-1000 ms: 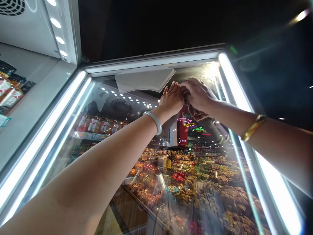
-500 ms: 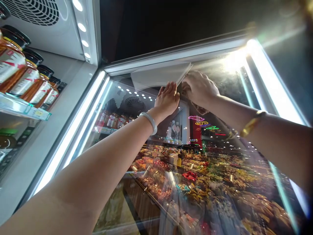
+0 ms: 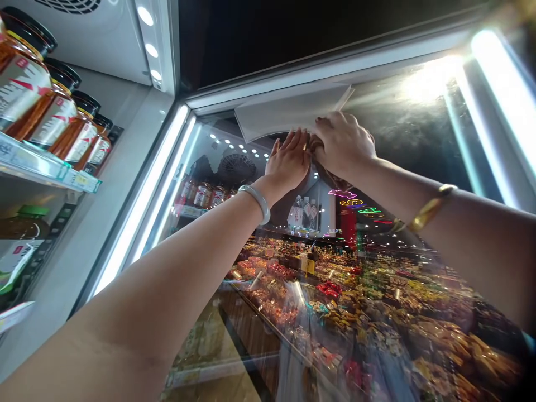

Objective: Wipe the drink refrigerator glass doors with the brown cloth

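A white sheet with a curved lower edge lies against the glass door near its top; its right end stands slightly off the glass. My left hand, a pale bangle at its wrist, rests flat with fingers stretched out at the sheet's lower edge. Close beside it, my right hand is at the sheet's lower right part, fingers bent inward. Whether something small is between those fingers is hidden. A gold bracelet circles the right wrist. Below the hands, the glass mirrors their undersides.
Jars with black lids line a shelf inside the lit cabinet at left. A bottle with a green cap stands lower down. Bright light strips run along the door frame. The glass reflects shop displays and neon signs.
My right hand has moved left over the sheet's lower right part, closer to my left hand. The left hand stays flat. The view has shifted, so the cabinet and sheet appear farther right.
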Motion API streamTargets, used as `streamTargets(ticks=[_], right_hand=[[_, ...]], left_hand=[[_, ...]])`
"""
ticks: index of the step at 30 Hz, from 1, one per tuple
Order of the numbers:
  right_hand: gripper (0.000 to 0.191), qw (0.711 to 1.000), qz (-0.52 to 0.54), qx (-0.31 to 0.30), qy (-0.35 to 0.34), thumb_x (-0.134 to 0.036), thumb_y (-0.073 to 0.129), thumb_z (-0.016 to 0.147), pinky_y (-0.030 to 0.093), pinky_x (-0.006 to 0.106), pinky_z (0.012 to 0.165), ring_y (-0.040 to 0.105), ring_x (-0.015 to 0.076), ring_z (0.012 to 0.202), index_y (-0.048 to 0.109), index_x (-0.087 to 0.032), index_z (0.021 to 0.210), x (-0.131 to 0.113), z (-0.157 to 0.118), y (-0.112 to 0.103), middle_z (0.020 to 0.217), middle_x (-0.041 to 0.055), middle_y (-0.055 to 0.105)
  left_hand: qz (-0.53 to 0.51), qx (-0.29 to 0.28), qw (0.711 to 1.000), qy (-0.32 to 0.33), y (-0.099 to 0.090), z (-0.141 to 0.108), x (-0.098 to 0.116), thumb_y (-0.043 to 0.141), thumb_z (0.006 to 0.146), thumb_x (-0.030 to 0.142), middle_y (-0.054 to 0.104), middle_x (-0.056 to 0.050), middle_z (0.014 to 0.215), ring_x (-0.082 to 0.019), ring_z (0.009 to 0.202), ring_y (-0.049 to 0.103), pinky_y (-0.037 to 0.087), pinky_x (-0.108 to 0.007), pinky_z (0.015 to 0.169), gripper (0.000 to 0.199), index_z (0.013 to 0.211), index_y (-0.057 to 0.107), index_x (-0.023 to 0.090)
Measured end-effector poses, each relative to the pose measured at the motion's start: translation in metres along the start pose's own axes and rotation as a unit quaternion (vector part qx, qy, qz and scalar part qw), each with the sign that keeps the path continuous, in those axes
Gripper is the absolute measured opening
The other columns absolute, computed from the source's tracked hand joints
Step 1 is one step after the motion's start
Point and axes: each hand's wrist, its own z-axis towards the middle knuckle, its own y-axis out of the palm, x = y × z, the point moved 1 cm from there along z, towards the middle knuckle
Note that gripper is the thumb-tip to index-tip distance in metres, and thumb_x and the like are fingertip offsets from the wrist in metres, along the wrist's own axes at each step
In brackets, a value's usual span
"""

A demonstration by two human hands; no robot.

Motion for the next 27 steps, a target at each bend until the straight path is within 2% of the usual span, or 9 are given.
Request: streamTargets(ticks=[3, 5, 8, 10, 12, 15, 20, 23, 27], right_hand=[[0.035, 0.999, 0.001, -0.017, -0.03, -0.033, 0.05, 0.096, 0.052, 0.055, 0.101, 0.049, 0.0371, 0.134, 0.065, -0.028, 0.127, -0.002, -0.024, -0.009, 0.147, 0.0106, 0.054], [0.039, 1.0, 0.0, -0.024, -0.003, -0.033, 0.051, 0.096, 0.051, 0.058, 0.1, 0.049, 0.0397, 0.134, 0.064, -0.026, 0.131, 0.006, -0.025, -0.014, 0.147, 0.0134, 0.053], [0.036, 0.997, 0.007, -0.007, 0.072, -0.032, 0.051, 0.098, 0.047, 0.063, 0.104, 0.046, 0.0415, 0.134, 0.064, -0.021, 0.13, 0.011, -0.003, -0.01, 0.147, 0.0174, 0.052], [0.032, 0.995, 0.017, 0.0, 0.098, -0.029, 0.049, 0.099, 0.045, 0.064, 0.106, 0.045, 0.0408, 0.134, 0.063, -0.019, 0.126, 0.001, 0.014, -0.001, 0.149, 0.0187, 0.05], [0.031, 0.997, 0.022, -0.008, 0.073, -0.027, 0.048, 0.099, 0.046, 0.062, 0.105, 0.046, 0.0406, 0.135, 0.062, -0.017, 0.125, -0.019, 0.022, 0.006, 0.148, 0.0198, 0.05], [0.032, 1.0, 0.017, -0.024, -0.005, -0.027, 0.051, 0.097, 0.048, 0.058, 0.105, 0.046, 0.0407, 0.137, 0.064, -0.018, 0.125, -0.043, 0.008, 0.008, 0.147, 0.0181, 0.052], [0.032, 0.999, 0.006, -0.038, -0.032, -0.032, 0.054, 0.096, 0.051, 0.056, 0.1, 0.048, 0.0392, 0.132, 0.065, -0.024, 0.125, -0.034, -0.015, -0.001, 0.148, 0.0144, 0.052], [0.03, 1.0, 0.01, -0.015, 0.01, -0.03, 0.052, 0.097, 0.05, 0.058, 0.101, 0.047, 0.0385, 0.13, 0.065, -0.022, 0.123, -0.029, 0.004, 0.005, 0.144, 0.0162, 0.053], [0.032, 0.999, 0.031, -0.006, 0.027, -0.027, 0.046, 0.099, 0.048, 0.06, 0.103, 0.047, 0.0409, 0.133, 0.065, -0.016, 0.123, -0.062, 0.028, 0.023, 0.145, 0.0197, 0.052]], left_hand=[[-0.003, 0.003, 1.0, -0.007, 0.0, -0.006, -0.005, 0.023, 0.106, 0.028, 0.021, -0.005, 0.178, -0.019, 0.166, 0.012, 0.005, -0.041, 0.137, 0.064, 0.169, 0.025, 0.016], [-0.006, 0.0, 1.0, -0.01, 0.001, -0.009, -0.009, 0.024, 0.106, 0.028, 0.02, -0.003, 0.179, -0.019, 0.166, 0.012, 0.005, -0.042, 0.136, 0.063, 0.169, 0.025, 0.018], [-0.006, -0.001, 1.0, -0.016, 0.002, -0.013, -0.015, 0.024, 0.107, 0.028, 0.019, 0.0, 0.179, -0.019, 0.166, 0.011, 0.005, -0.042, 0.136, 0.062, 0.169, 0.025, 0.021], [0.0, 0.001, 1.0, -0.016, 0.001, -0.015, -0.02, 0.024, 0.107, 0.028, 0.02, 0.0, 0.179, -0.019, 0.166, 0.011, 0.005, -0.042, 0.136, 0.062, 0.169, 0.025, 0.021], [0.005, 0.0, 1.0, -0.015, -0.001, -0.017, -0.024, 0.023, 0.107, 0.027, 0.02, -0.001, 0.179, -0.019, 0.166, 0.012, 0.005, -0.042, 0.136, 0.063, 0.169, 0.025, 0.019], [0.002, -0.004, 1.0, -0.017, -0.005, -0.022, -0.029, 0.023, 0.106, 0.027, 0.021, -0.003, 0.178, -0.017, 0.166, 0.012, 0.005, -0.04, 0.136, 0.063, 0.169, 0.024, 0.018], [0.004, -0.006, 0.999, -0.034, -0.008, -0.03, -0.042, 0.025, 0.106, 0.026, 0.02, -0.004, 0.178, -0.019, 0.166, 0.011, 0.005, -0.04, 0.136, 0.065, 0.169, 0.023, 0.014], [0.006, -0.011, 0.998, -0.056, -0.009, -0.034, -0.054, 0.024, 0.106, 0.026, 0.019, -0.002, 0.179, -0.02, 0.166, 0.011, 0.007, -0.042, 0.136, 0.065, 0.169, 0.022, 0.017], [0.022, -0.011, 0.998, -0.055, -0.011, -0.045, -0.071, 0.024, 0.105, 0.026, 0.02, -0.003, 0.178, -0.019, 0.166, 0.013, 0.01, -0.041, 0.136, 0.065, 0.169, 0.023, 0.016]])
